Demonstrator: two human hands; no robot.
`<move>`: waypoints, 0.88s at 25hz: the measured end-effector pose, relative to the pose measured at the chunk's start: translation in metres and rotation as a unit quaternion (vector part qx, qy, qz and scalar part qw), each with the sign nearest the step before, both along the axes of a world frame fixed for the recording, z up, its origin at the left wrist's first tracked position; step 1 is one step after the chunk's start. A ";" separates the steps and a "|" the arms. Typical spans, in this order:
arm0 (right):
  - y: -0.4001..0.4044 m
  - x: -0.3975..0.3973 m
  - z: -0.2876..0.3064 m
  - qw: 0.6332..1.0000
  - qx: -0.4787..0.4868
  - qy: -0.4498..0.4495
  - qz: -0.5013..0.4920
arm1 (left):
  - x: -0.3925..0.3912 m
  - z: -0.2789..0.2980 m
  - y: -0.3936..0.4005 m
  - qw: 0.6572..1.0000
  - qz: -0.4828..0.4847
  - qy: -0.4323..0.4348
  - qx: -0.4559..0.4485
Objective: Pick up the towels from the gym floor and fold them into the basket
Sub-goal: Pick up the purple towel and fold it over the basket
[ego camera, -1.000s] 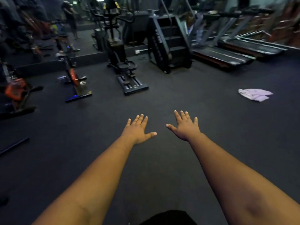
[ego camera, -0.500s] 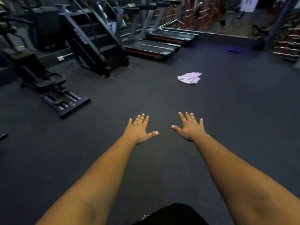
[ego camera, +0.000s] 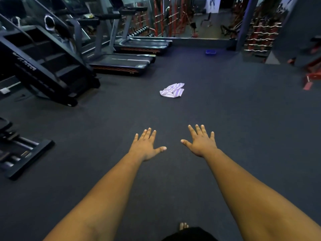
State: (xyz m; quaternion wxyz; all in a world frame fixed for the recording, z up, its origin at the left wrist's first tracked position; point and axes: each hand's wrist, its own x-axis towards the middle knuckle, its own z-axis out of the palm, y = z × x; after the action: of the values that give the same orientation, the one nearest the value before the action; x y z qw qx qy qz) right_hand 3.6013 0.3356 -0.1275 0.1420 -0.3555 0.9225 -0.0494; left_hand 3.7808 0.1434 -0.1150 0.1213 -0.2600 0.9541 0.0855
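Well ahead of both spread, empty grips, left (ego camera: 145, 146) and right (ego camera: 202, 145): crumpled towel (ego camera: 172, 90) on floor (ego camera: 243, 110).

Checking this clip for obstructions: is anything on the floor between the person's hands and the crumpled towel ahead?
Nothing visible. Bare dark floor lies between the open left hand and right hand and the towel. The stair climber and treadmills stand off to the left of that path.
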 end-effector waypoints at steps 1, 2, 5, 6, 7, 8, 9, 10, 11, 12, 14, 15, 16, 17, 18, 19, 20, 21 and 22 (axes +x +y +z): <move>-0.010 -0.026 -0.001 1.000 0.002 -0.004 -0.002 | -0.025 -0.001 -0.010 1.000 0.000 -0.002 0.002; -0.021 -0.051 -0.002 1.000 0.007 -0.011 -0.003 | -0.049 -0.002 -0.020 1.000 0.000 -0.005 0.005; -0.054 -0.120 0.001 1.000 0.025 -0.013 0.001 | -0.115 -0.003 -0.052 1.000 0.007 -0.007 0.010; -0.065 -0.141 0.002 1.000 0.028 -0.015 -0.001 | -0.137 -0.004 -0.064 1.000 0.007 -0.008 0.013; -0.076 -0.160 0.003 0.999 0.028 -0.017 -0.002 | -0.155 -0.004 -0.075 1.000 0.005 -0.009 0.014; -0.086 -0.177 0.002 0.999 0.030 -0.016 -0.001 | -0.173 -0.006 -0.085 1.000 0.003 -0.009 0.013; -0.099 -0.197 0.000 0.999 0.033 -0.017 0.000 | -0.193 -0.009 -0.098 1.000 0.001 -0.010 0.016; -0.112 -0.215 -0.004 0.999 0.035 -0.018 -0.002 | -0.212 -0.014 -0.113 1.000 0.001 -0.012 0.022; -0.127 -0.234 -0.008 0.999 0.038 -0.019 -0.005 | -0.232 -0.018 -0.129 1.000 0.000 -0.013 0.026; -0.144 -0.254 -0.013 0.999 0.041 -0.022 -0.008 | -0.252 -0.024 -0.146 0.999 -0.004 -0.016 0.027; -0.185 -0.291 -0.024 0.999 0.044 -0.024 -0.010 | -0.291 -0.036 -0.187 1.000 -0.013 -0.018 0.020; -0.205 -0.309 -0.027 0.999 0.043 -0.024 -0.010 | -0.310 -0.040 -0.207 1.000 -0.015 -0.015 0.018; -0.222 -0.325 -0.029 0.999 0.044 -0.025 -0.012 | -0.328 -0.042 -0.225 1.000 -0.016 -0.014 0.022; -0.242 -0.345 -0.029 0.998 0.047 -0.026 -0.018 | -0.350 -0.042 -0.248 0.999 -0.019 -0.013 0.030; -0.261 -0.364 -0.028 0.998 0.049 -0.029 -0.027 | -0.370 -0.042 -0.270 0.999 -0.023 -0.013 0.036; -0.278 -0.382 -0.027 0.997 0.051 -0.032 -0.037 | -0.390 -0.040 -0.291 0.999 -0.029 -0.016 0.039; -0.295 -0.400 -0.025 0.997 0.050 -0.035 -0.045 | -0.409 -0.038 -0.312 0.998 -0.034 -0.020 0.039; -0.313 -0.418 -0.023 0.997 0.049 -0.038 -0.051 | -0.429 -0.035 -0.333 0.998 -0.038 -0.023 0.037; -0.331 -0.436 -0.021 0.997 0.046 -0.041 -0.053 | -0.448 -0.034 -0.355 0.998 -0.039 -0.027 0.035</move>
State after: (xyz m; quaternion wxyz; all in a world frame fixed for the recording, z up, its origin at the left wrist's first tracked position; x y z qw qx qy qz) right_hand 3.1655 0.0046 -0.1487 0.1931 -0.2964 0.9349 -0.0288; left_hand 3.3325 -0.2112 -0.1492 0.1598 -0.2201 0.9563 0.1073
